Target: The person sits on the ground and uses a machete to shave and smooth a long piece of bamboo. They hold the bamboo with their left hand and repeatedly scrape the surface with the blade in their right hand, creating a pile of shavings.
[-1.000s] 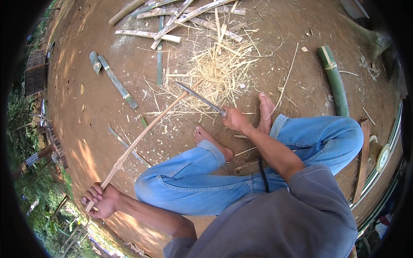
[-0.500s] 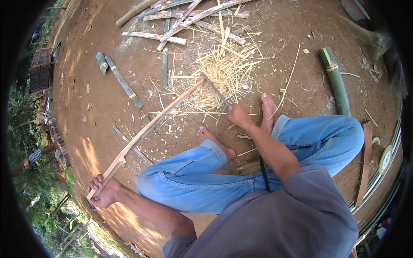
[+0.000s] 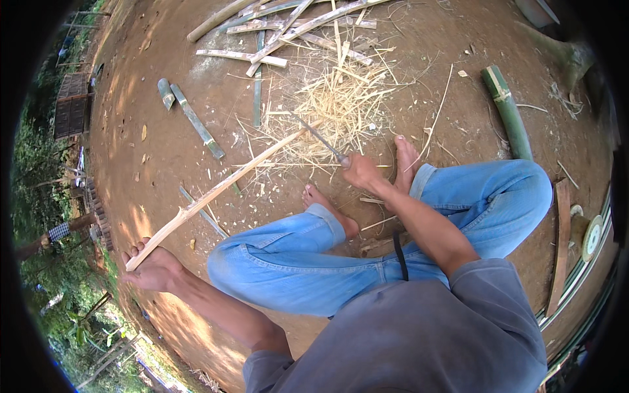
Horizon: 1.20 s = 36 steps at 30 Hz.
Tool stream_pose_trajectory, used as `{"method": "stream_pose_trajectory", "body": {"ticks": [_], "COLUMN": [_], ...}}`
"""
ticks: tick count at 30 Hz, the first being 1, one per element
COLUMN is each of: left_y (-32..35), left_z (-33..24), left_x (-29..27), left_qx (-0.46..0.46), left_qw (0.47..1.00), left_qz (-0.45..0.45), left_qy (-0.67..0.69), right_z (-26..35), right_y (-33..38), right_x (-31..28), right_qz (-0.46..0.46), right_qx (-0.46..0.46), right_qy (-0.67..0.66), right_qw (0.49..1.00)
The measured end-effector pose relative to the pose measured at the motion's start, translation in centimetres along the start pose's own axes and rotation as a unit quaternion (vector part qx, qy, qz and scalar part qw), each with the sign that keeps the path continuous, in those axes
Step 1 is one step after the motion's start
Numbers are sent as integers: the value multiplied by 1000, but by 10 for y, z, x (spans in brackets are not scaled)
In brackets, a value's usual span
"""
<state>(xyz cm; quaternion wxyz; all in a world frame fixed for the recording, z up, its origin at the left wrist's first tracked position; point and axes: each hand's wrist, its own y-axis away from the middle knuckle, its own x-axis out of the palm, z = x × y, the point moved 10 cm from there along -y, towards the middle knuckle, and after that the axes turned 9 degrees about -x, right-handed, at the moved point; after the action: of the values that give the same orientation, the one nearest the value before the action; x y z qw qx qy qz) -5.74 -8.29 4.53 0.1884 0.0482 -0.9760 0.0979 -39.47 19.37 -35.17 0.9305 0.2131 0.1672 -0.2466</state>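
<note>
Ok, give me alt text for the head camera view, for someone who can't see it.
A person sitting on bare earth holds a long bamboo strip by its near end in the left hand and lays a knife, gripped in the right hand, against its far end. Pale shavings lie heaped beyond bare feet, with split slats and a green bamboo pole around.

There are no packages, labels, signs or screens here.
</note>
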Motion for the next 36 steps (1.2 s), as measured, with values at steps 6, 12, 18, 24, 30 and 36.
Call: {"method": "stream_pose_trajectory", "body": {"ticks": [6,12,18,24,30,36], "left_y": [2,-1,3,4,4,-9], "left_z": [1,3,3,1,-5,10], "left_x": [15,5,13,5,6,16], "left_qx": [-11,-7,-17,-18,-12,-49], "left_qw": [986,985,980,982,984,987], "left_qz": [151,149,179,167,158,139], "left_qy": [75,81,90,89,80,70], "right_z": [59,32,10,32,-34,-101], "right_y": [22,21,9,9,0,-11], "right_x": [24,26,17,27,19,7], "right_qz": [28,13,-14,34,29,-30], "right_qx": [-86,-30,7,-66,31,148], "right_qy": [-7,17,-1,59,55,25], "right_qw": [996,999,1000,996,998,988]}}
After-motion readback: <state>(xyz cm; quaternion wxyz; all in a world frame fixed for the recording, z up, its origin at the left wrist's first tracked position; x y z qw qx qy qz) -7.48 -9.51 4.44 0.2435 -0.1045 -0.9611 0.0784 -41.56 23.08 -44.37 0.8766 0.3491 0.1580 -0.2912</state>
